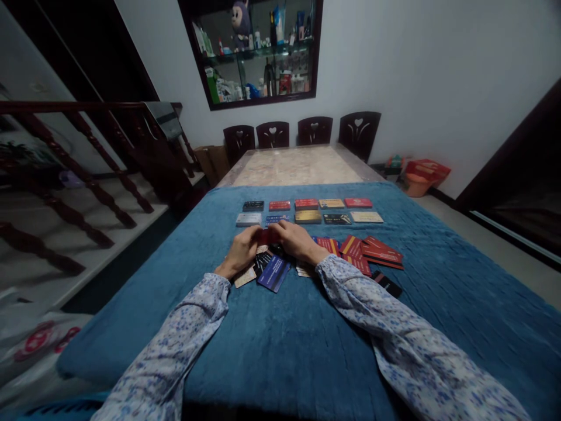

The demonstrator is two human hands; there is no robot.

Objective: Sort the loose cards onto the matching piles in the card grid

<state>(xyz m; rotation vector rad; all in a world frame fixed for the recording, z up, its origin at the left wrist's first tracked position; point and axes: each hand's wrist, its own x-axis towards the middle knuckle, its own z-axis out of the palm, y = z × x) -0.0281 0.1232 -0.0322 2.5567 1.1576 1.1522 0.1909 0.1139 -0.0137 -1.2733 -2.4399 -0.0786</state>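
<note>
Left hand (242, 251) and right hand (294, 238) together on a red card (265, 236)

The fingers of both hands close on its opposite sides, above the blue cloth (263, 345); whether it is a single card cannot be told. Just below the hands, a blue card (274, 273) lies on a loose, overlapping heap. Near the right forearm, red cards (383, 252) fan out, with a black card (388, 284) beside the sleeve. Beyond the hands, card piles (308, 217) stand in two rows. Farther out come the table's bare end (298, 165) and dark chairs (315, 131).
</note>
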